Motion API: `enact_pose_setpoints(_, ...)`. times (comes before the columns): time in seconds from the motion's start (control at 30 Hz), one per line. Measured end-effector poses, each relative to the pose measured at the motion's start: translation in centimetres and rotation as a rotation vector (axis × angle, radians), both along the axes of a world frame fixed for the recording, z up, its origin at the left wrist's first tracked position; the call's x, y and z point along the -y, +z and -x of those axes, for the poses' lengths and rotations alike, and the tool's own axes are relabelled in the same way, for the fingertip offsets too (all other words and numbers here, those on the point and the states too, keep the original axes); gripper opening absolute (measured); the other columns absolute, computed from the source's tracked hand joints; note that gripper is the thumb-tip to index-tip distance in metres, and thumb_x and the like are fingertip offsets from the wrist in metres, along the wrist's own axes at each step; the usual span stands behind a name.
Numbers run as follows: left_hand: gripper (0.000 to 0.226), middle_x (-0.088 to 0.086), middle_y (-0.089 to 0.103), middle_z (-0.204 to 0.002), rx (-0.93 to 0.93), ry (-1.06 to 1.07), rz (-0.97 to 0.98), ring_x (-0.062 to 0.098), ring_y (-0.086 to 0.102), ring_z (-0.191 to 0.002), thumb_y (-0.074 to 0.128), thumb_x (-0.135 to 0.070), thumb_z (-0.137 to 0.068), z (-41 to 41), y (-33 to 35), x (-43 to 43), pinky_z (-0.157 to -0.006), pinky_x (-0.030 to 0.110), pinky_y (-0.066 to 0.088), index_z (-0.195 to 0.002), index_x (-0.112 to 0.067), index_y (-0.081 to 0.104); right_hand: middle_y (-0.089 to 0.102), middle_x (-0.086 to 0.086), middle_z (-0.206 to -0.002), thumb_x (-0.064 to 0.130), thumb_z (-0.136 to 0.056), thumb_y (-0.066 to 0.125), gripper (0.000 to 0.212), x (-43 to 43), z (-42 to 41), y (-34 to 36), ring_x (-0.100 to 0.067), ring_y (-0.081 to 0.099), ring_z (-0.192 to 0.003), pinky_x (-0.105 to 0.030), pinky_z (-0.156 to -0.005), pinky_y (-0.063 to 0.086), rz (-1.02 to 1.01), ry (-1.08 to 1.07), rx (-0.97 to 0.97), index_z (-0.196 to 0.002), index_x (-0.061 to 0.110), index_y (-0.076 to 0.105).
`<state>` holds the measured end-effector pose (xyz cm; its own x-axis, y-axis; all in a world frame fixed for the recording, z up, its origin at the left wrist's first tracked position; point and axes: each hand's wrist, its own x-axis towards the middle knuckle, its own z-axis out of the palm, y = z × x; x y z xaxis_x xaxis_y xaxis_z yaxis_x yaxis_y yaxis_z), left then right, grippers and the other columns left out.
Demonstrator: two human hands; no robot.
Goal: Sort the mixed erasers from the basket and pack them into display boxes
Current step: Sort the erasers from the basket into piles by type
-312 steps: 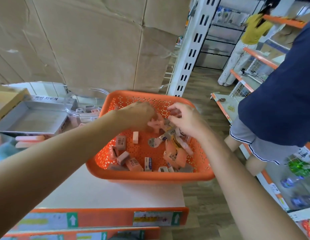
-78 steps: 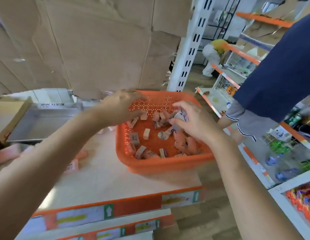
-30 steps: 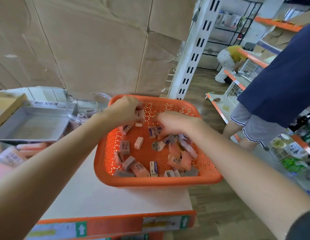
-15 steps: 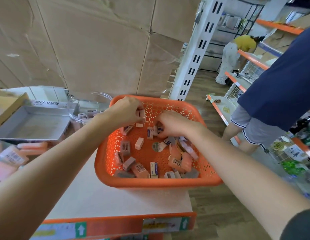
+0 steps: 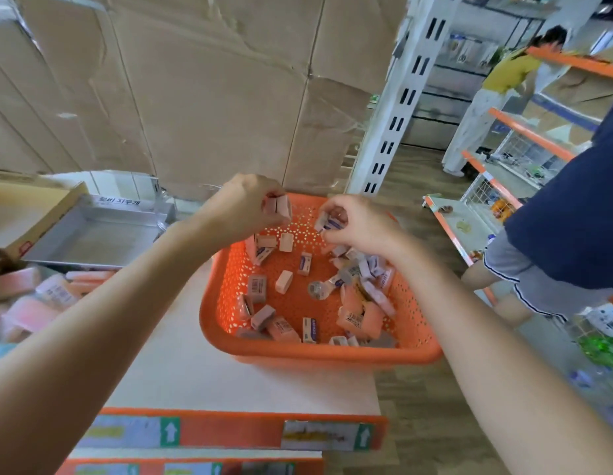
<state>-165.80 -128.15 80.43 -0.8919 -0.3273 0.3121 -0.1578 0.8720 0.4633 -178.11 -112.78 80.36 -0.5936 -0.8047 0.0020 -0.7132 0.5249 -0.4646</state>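
Erasers (image 5: 257, 284): small, light rubbery blocks, most in slick paper sleeves, nothing fragile, so I'd pinch each across its two long faces. Left hand (image 5: 236, 210) clamps two pink ones side by side over the far rim of the orange basket (image 5: 315, 353), and right hand (image 5: 359, 228) pinches one blue-sleeved one just beside them; roughly two dozen more lie loose on the basket floor (right-side heap overlaps, no exact count). One silver display box (image 5: 92, 238) sits open to the left, a blurred pink pile (image 5: 34, 296) beside it.

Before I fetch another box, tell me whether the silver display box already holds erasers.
No, the silver display box shows only a bare bottom.
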Motion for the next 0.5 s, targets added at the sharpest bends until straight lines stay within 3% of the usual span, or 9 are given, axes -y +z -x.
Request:
enact_pose_setpoints(0.1, 0.031, 0.000, 0.063, -0.092, -0.020, 0.049, -0.013, 0.013, 0.054, -0.080, 0.075, -0.025, -0.075, -1.2, 0.8, 0.0, -0.070, 0.022, 0.041, -0.102, -0.013, 0.067, 0.062, 0.008, -0.105, 0.023, -0.080, 0.069, 0.023, -0.1, -0.9, 0.5, -0.004, 0.062, -0.073, -0.010, -0.046, 0.039, 0.063, 0.015, 0.029, -0.100, 0.026, 0.061)
enact_pose_setpoints(0.2, 0.027, -0.001, 0.063, -0.088, -0.043, 0.108, -0.056, 0.019, 0.060, -0.082, 0.077, -0.022, -0.073, -2.9, 1.1, 0.5, -0.075, 0.027, 0.046, -0.097, -0.013, 0.069, 0.063, 0.007, -0.102, 0.024, -0.081, 0.070, 0.022, 0.5, -2.4, 1.0, -0.009, 0.061, -0.075, -0.023, -0.058, 0.048, 0.079, 0.077, 0.001, -0.101, 0.022, 0.062)
enact_pose_setpoints(0.27, 0.030, 0.000, 0.064, -0.087, -0.062, 0.152, -0.063, 0.020, 0.061, -0.081, 0.078, -0.022, -0.071, -4.1, 1.0, 1.1, -0.077, 0.028, 0.047, -0.098, -0.011, 0.069, 0.061, 0.006, -0.105, 0.024, -0.080, 0.071, 0.028, 1.1, -3.4, 0.9, -0.006, 0.054, -0.075, -0.022, -0.061, 0.041, 0.081, 0.138, -0.010, -0.106, 0.019, 0.063)
enact_pose_setpoints(0.33, 0.033, 0.000, 0.061, -0.085, -0.074, 0.186, -0.067, 0.020, 0.059, -0.080, 0.078, -0.020, -0.072, -5.1, 0.7, 1.9, -0.076, 0.027, 0.047, -0.102, -0.008, 0.068, 0.057, 0.007, -0.109, 0.027, -0.079, 0.071, 0.038, 1.8, -4.2, 0.7, -0.006, 0.052, -0.089, -0.021, -0.069, 0.037, 0.070, 0.165, -0.021, -0.115, 0.018, 0.062)
enact_pose_setpoints(0.5, 0.018, 0.002, 0.060, -0.080, -0.040, 0.200, -0.064, 0.017, 0.053, -0.067, 0.073, -0.008, -0.075, -6.3, 0.2, 4.3, -0.053, 0.009, 0.034, -0.092, -0.004, 0.069, 0.058, 0.004, -0.113, 0.027, -0.081, 0.069, 0.040, 3.6, -5.9, 0.9, -0.008, 0.052, -0.097, -0.022, -0.077, 0.038, 0.090, 0.168, -0.028, -0.119, 0.018, 0.060)
